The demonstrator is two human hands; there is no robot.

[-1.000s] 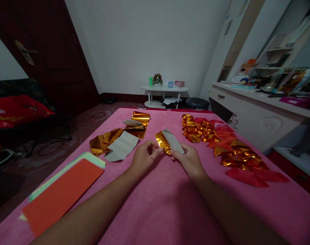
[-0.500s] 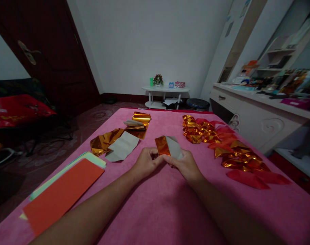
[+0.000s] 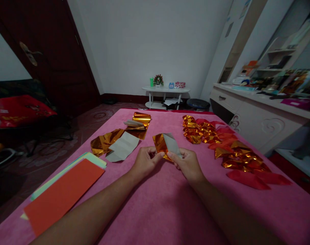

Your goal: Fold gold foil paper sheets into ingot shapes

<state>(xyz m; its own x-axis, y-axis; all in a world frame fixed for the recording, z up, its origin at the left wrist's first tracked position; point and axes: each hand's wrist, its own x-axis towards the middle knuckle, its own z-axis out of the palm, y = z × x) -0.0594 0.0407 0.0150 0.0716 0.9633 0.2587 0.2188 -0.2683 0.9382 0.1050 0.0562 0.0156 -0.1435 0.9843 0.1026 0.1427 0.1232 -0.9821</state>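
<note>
Between my hands, above the pink cloth, is a folded piece of gold foil paper (image 3: 161,144), shiny gold on its left part and pale grey on its right. My left hand (image 3: 146,161) pinches its lower left edge between thumb and fingers. My right hand (image 3: 188,164) grips the lower right side, its thumb lying across the front. To the left lies a loose foil sheet (image 3: 123,146), grey side up, partly over crumpled gold foil (image 3: 106,140). Farther back sits a gold foil roll (image 3: 142,117) beside a small grey folded stack (image 3: 133,123).
The pink cloth (image 3: 155,211) covers the table. Red-orange paper (image 3: 65,194) tops a stack of coloured sheets at left. Folded gold foil shapes (image 3: 198,129) and red paper pieces (image 3: 248,179) lie at right. A white dresser (image 3: 262,122) stands along the right side.
The foil paper has turned and shifted slightly left in my hands, showing more of its gold side. Both thumbs have moved a little apart along its lower edge.
</note>
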